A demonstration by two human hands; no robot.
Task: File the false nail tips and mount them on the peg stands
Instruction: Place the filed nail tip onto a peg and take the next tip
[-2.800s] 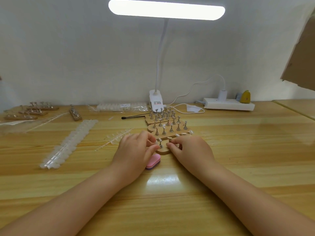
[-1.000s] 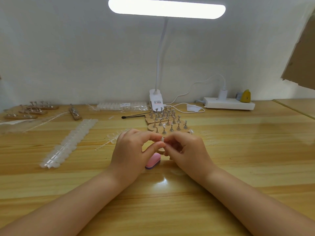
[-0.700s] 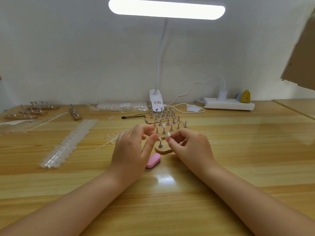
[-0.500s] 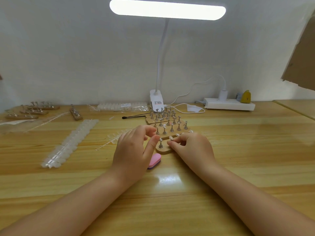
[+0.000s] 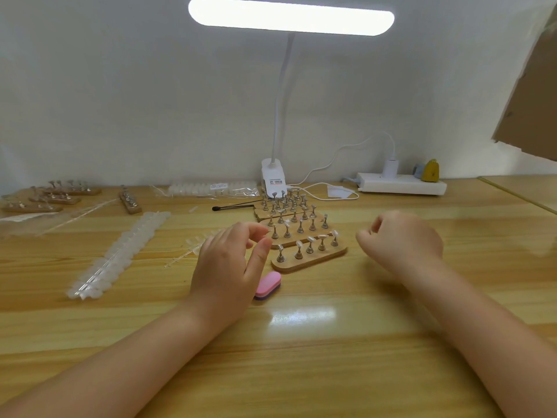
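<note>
Wooden table (image 5: 331, 342), pink file (image 5: 269, 284) half-hidden behind left hand (image 5: 224, 267)

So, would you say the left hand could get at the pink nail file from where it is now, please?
Probably yes: the pink nail file lies flat on the table right beside the left hand, by its thumb. The hand looks to hold nothing, and nothing lies on the file.

Bright light from overhead lamp bar (image 5: 291, 16), glare patch on table (image 5: 304, 316), wide-angle edge warping.

lamp clip label (image 5: 276, 181), print unreadable
</note>
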